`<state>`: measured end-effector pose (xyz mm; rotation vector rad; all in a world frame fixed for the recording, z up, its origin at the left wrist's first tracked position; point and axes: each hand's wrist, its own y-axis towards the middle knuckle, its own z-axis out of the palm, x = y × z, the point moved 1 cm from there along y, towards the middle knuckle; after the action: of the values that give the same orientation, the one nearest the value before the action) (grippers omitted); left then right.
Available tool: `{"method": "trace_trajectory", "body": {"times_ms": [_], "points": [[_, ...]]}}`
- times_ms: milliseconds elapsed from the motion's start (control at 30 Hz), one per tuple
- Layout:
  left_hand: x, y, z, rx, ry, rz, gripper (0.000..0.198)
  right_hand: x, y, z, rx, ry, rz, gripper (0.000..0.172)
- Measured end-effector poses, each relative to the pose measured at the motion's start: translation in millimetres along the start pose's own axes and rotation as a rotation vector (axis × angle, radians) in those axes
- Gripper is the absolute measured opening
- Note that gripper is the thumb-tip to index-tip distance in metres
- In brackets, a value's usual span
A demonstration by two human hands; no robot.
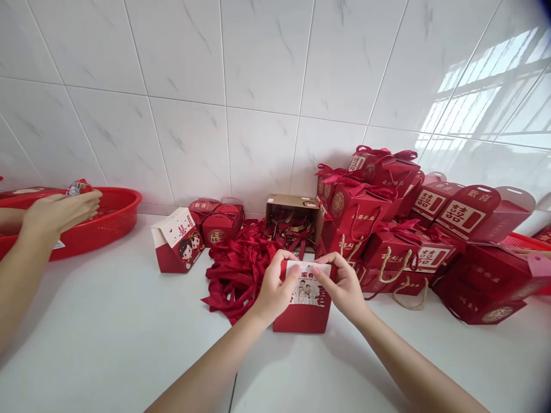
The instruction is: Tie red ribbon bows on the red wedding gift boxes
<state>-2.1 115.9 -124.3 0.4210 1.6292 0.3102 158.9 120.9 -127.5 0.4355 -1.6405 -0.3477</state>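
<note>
A red and white gift box [301,318] with a printed couple on its front stands upright on the white table in front of me. My left hand [279,284] grips its upper left edge, thumb on the white panel and fingers behind. On the upper right edge, my right hand [342,284] pinches in the same way, with its thumb on the front. The fingers behind the box are partly hidden. Just left of the box lies a heap of dark red ribbons [235,275]. Behind it, an open cardboard box [293,200] holds more ribbons.
Stacked red gift boxes [361,209] with bows and rope handles rise at the right. A white-topped box [178,241] and small red boxes [221,226] stand left of the ribbons. At far left, another person's hand [60,212] holds a small wrapped packet over a red basin [116,221].
</note>
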Motion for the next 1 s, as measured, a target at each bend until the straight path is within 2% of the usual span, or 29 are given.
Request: {"method": "trace_trajectory", "body": {"times_ms": [133,267,300,400,500,667,767,833,900,1000], "points": [[-4,-6,-3.3,0.033,0.013,0.003,0.022,-2,-1,-4,0.042,0.135,0.078,0.030],[-9,-27,-9.5,0.056,0.094,0.041,0.019,-19,6,-6,0.100,0.231,0.209,0.056],[-10,-33,-10.7,0.053,0.121,0.066,0.017,-26,11,-4,0.087,0.223,0.255,0.056],[-10,-43,-11.8,0.027,0.157,0.135,0.014,-52,30,8,-0.005,0.141,0.371,0.038],[-8,-43,-10.3,0.031,0.137,0.150,0.013,-78,55,31,-0.128,0.043,0.432,0.025],[-3,-38,-10.3,0.073,0.135,0.140,0.014,-101,99,66,-0.397,-0.125,0.432,0.030],[-3,-38,-10.7,0.065,0.145,0.155,0.015,-109,120,70,-0.595,-0.250,0.414,0.035],[-3,-39,-10.4,0.065,0.135,0.164,0.015,-115,130,68,-0.667,-0.310,0.430,0.035],[-3,-39,-9.9,0.064,0.124,0.169,0.015,-122,138,65,-0.682,-0.348,0.456,0.034],[-4,-39,-9.5,0.047,0.133,0.174,0.013,-130,146,61,-0.637,-0.378,0.485,0.034]]}}
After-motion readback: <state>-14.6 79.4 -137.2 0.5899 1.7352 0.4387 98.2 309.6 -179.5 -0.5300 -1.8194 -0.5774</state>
